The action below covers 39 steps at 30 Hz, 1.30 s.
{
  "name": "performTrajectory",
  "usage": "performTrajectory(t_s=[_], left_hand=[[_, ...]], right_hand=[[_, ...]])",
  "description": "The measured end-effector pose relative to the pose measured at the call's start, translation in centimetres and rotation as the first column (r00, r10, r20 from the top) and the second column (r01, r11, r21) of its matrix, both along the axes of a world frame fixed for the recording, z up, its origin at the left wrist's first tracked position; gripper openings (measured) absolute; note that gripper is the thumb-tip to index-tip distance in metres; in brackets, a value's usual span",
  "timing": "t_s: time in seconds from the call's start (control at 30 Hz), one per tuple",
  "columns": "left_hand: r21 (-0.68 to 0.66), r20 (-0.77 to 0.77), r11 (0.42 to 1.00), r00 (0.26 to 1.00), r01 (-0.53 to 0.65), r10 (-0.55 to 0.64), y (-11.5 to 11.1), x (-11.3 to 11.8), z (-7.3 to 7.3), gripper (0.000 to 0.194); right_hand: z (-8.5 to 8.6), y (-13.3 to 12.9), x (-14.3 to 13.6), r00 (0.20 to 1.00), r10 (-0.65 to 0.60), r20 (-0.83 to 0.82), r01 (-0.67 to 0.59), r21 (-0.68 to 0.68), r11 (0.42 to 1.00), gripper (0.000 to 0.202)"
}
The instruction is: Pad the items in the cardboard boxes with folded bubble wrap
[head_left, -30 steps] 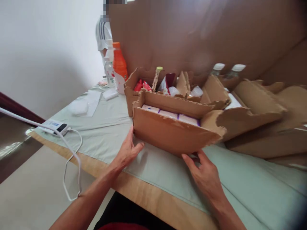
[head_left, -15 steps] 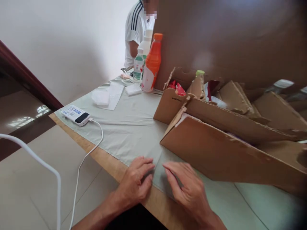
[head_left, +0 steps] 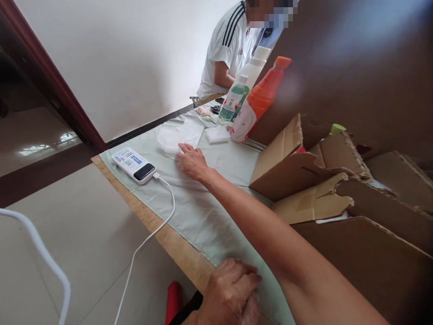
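My right hand (head_left: 192, 162) reaches far across the cloth-covered table (head_left: 199, 207), its fingers apart at the near edge of a clear bubble-wrap piece (head_left: 171, 137). Whether the fingertips touch the wrap cannot be made out. At the table's front edge rests my left hand (head_left: 233, 289), its fingers curled; what lies under them, if anything, is hidden. A white power bank (head_left: 133, 164) with a plugged-in white cable (head_left: 173, 203) lies left of my right hand. Beyond that hand is a small white wrapped block (head_left: 217, 134).
An orange bottle (head_left: 259, 104) and a green-labelled bottle (head_left: 233, 101) stand at the back. Cut cardboard boxes (head_left: 304, 174) fill the right side. A person in a white shirt (head_left: 225, 49) sits beyond the table. A red object (head_left: 174, 300) shows below the front edge.
My right hand has moved from near the front edge out to the bubble wrap. My left hand is lower and more curled. The view has tilted and shifted.
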<state>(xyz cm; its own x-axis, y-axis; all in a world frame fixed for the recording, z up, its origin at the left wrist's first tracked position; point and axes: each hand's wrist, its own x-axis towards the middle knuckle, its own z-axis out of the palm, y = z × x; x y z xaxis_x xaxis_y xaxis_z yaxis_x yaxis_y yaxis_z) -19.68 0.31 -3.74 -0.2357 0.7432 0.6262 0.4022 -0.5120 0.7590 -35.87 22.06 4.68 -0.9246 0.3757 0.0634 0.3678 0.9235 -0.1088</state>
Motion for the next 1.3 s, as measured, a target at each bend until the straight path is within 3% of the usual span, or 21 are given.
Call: performTrajectory(t_s=[0.13, 0.2, 0.27, 0.33, 0.4, 0.43, 0.47, 0.5, 0.57, 0.6, 0.63, 0.67, 0.77, 0.87, 0.93, 1.0, 1.03, 1.07, 1.13, 1.23, 1.3], left_hand=[[-0.01, -0.002, 1.0, 1.0, 0.016, -0.016, -0.1, 0.0, 0.4, 0.032], [-0.031, 0.001, 0.999, 1.0, 0.031, -0.031, -0.5, 0.0, 0.7, 0.034], [-0.077, 0.042, 0.997, 0.999, 0.026, -0.022, -1.0, 0.0, 0.8, 0.039], [-0.161, 0.128, 0.987, 0.992, 0.025, -0.004, -1.4, -0.3, 0.8, 0.049], [-0.273, 0.341, 0.959, 0.939, 0.07, 0.028, -1.5, -1.0, 1.1, 0.057], [-0.321, 0.491, 0.938, 0.87, 0.134, 0.044, -1.4, -1.4, 1.4, 0.059], [-0.343, 0.659, 0.909, 0.75, 0.236, 0.054, -1.2, -1.9, 1.8, 0.06], [-0.312, 0.81, 0.885, 0.583, 0.345, 0.058, -0.9, -2.4, 2.5, 0.059], [-0.177, 0.966, 0.784, 0.259, 0.595, 0.022, -0.4, -2.6, 4.0, 0.055], [-0.125, 0.986, 0.724, 0.163, 0.678, 0.018, -0.3, -2.2, 4.7, 0.058], [-0.115, 0.991, 0.678, 0.131, 0.726, 0.027, -0.4, -1.6, 5.3, 0.061], [-0.142, 0.988, 0.651, 0.15, 0.746, 0.043, -0.7, -0.6, 5.8, 0.061], [-0.319, 0.936, 0.657, 0.337, 0.683, 0.104, -2.4, 2.8, 6.0, 0.046], [-0.398, 0.891, 0.689, 0.433, 0.606, 0.133, -4.4, 5.2, 5.7, 0.036], [-0.419, 0.869, 0.711, 0.477, 0.565, 0.133, -5.3, 6.1, 6.0, 0.035], [-0.423, 0.851, 0.705, 0.517, 0.569, 0.093, -6.1, 6.8, 6.6, 0.036], [-0.42, 0.844, 0.692, 0.534, 0.587, 0.059, -6.4, 7.2, 7.0, 0.036], [-0.416, 0.837, 0.675, 0.547, 0.61, 0.021, -6.7, 7.5, 7.4, 0.037], [-0.416, 0.821, 0.647, 0.569, 0.639, -0.034, -7.3, 8.1, 8.0, 0.036], [-0.494, 0.724, 0.658, 0.688, 0.568, -0.05, -7.9, 7.8, 8.3, 0.037], [-0.566, 0.591, 0.68, 0.805, 0.466, -0.06, -7.9, 7.0, 8.2, 0.038]], right_hand=[[0.5, -0.8, 0.3, 0.996, -0.032, -0.079, 0.026, -0.08, 0.996, 0.039], [1.6, -2.4, 3.1, 0.985, -0.072, -0.16, 0.056, -0.1, 0.993, 0.045], [2.9, -4.4, 7.7, 0.936, -0.151, -0.316, 0.083, -0.22, 0.972, 0.043], [4.0, -6.6, 13.8, 0.776, -0.346, -0.528, 0.028, -0.519, 0.855, 0.033], [4.6, -8.9, 20.6, 0.574, -0.606, -0.551, -0.047, -0.761, 0.647, 0.026], [4.6, -10.3, 23.8, 0.485, -0.709, -0.512, -0.085, -0.834, 0.545, 0.024], [4.5, -11.7, 26.9, 0.402, -0.79, -0.463, -0.12, -0.882, 0.456, 0.024], [4.1, -13.2, 29.7, 0.33, -0.849, -0.413, -0.154, -0.911, 0.383, 0.025], [2.7, -16.4, 34.1, 0.21, -0.922, -0.327, -0.206, -0.936, 0.285, 0.027], [1.8, -18.0, 35.8, 0.16, -0.944, -0.288, -0.222, -0.943, 0.25, 0.028], [0.8, -19.5, 37.1, 0.119, -0.96, -0.253, -0.232, -0.947, 0.22, 0.028], [-0.3, -21.0, 38.3, 0.086, -0.972, -0.22, -0.239, -0.951, 0.195, 0.029], [-2.7, -25.1, 40.9, 0.013, -0.983, -0.182, -0.157, -0.971, 0.177, 0.036], [-3.6, -28.5, 42.8, -0.042, -0.939, -0.341, 0.178, -0.927, 0.329, 0.041], [-3.4, -30.1, 43.5, 0.026, -0.882, -0.471, 0.36, -0.818, 0.447, 0.048], [-3.2, -30.8, 43.6, 0.146, -0.849, -0.508, 0.401, -0.754, 0.52, 0.068], [-3.2, -30.7, 43.5, 0.189, -0.847, -0.497, 0.393, -0.752, 0.529, 0.08], [-3.3, -30.5, 43.4, 0.206, -0.854, -0.478, 0.384, -0.763, 0.52, 0.091], [-3.9, -29.6, 43.2, 0.142, -0.886, -0.442, 0.362, -0.81, 0.462, 0.097], [-4.8, -28.4, 43.9, -0.091, -0.909, -0.407, 0.294, -0.883, 0.366, 0.066], [-4.9, -28.0, 45.2, -0.19, -0.894, -0.406, 0.274, -0.896, 0.349, 0.043]])
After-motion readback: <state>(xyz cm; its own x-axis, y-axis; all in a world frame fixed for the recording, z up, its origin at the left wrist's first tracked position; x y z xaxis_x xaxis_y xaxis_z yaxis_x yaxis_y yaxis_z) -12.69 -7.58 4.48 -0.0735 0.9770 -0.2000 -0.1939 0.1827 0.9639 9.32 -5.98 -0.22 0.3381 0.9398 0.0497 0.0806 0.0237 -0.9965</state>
